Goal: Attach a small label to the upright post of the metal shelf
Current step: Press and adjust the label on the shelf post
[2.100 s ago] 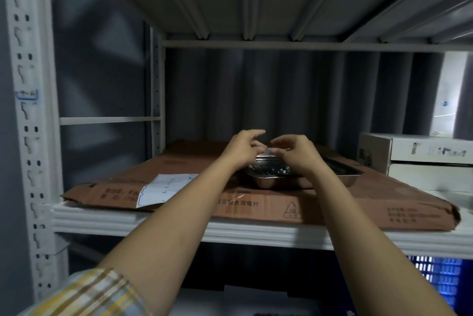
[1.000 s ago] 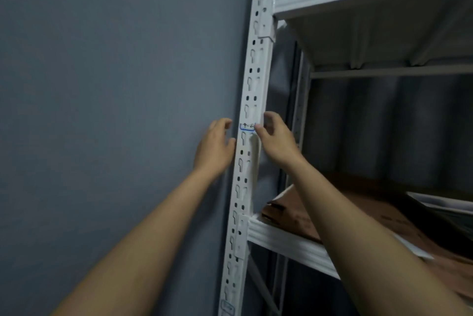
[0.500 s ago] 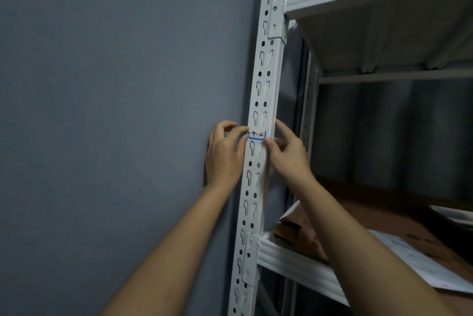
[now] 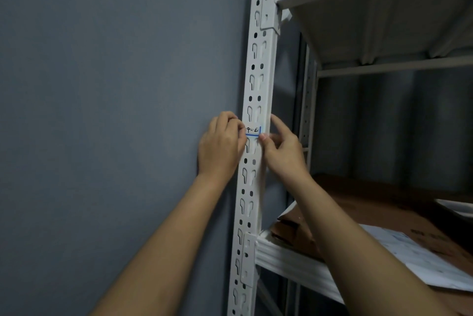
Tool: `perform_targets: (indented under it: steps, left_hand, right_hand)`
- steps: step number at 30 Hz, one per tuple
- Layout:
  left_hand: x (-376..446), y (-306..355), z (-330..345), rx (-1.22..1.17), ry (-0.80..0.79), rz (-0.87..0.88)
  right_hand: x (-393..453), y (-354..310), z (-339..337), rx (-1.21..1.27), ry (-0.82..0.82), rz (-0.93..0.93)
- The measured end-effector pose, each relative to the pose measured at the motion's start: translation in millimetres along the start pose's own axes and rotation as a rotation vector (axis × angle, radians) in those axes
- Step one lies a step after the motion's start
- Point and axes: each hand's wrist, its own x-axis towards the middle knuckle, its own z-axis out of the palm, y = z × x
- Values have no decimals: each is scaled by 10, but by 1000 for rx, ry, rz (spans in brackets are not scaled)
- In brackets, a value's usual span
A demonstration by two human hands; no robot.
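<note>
Head view, the only view supplied. A small white paper label with a blue border and dark handwritten marks [image 4: 253, 131] lies across the front face of the white perforated metal upright post [image 4: 257, 80] of the shelf unit, between two rows of keyhole slots, above the lower white metal shelf [image 4: 286, 255].

The left hand [image 4: 220, 148] comes in from the wall side of the post. Its fingers are curled and the tips press on the label's left end; judged, this pins that end while the sticker is smoothed flat.

The right hand [image 4: 282, 150] comes in from the shelf side. Its thumb tip bears on the label's lower right corner, the forefinger is raised just beside the post's right edge, and the other fingers are curled. Whether either hand actually pinches the label or only presses it flat cannot be told.

The two-sided hold appears intended to keep the label level on the narrow face.

On the lower shelf lies flattened brown cardboard [image 4: 378, 203] with a white printed paper sheet [image 4: 414, 254] on top. A grey wall [image 4: 115, 111] stands behind the post.

Judgement: attachment is nearly complete; a final press remains.
</note>
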Motion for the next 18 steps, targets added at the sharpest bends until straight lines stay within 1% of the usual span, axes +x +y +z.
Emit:
perform_targets:
  steps: [3,7,10,18]
  left_hand:
    - [23,8,7,53,17,21]
    - [-1,49,15,-90,-32,-109]
    - [-10,92,7,-152,-82,-193]
    - [1,130,3,-196,-115,-246]
  right_hand:
    - [-10,-14,-5,-2,3,5]
    - [-21,-17,8,-15,5,25]
    - [-20,-12,29,-28,6,38]
    - [-57,-48,41,-32,20,49]
